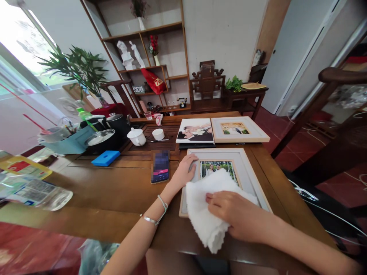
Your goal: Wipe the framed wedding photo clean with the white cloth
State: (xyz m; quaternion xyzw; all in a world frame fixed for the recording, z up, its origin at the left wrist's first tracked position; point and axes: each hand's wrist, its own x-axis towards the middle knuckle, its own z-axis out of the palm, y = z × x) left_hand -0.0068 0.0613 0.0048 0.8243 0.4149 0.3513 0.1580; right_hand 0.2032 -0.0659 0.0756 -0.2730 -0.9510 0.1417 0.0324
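Observation:
A light wooden picture frame (249, 164) with a small photo in its middle lies flat on the brown table. My left hand (186, 170) rests on the frame's upper left edge, with no object visible in it. Across the lower part of the frame spreads a white cloth (206, 214), which hangs past the frame's lower edge. My right hand (232, 212) grips this cloth, fingers bunched into it, and hides part of the frame beneath. A phone (160, 167) with a lit screen lies left of the frame.
Behind are a second frame (258, 131) and a photo board (195, 130). To the left stand a white lidded cup (136, 136), a small white bowl (158, 134), a blue block (106, 158), a dark pan (100, 141) and bottles (37, 191). A chair (306, 110) stands right.

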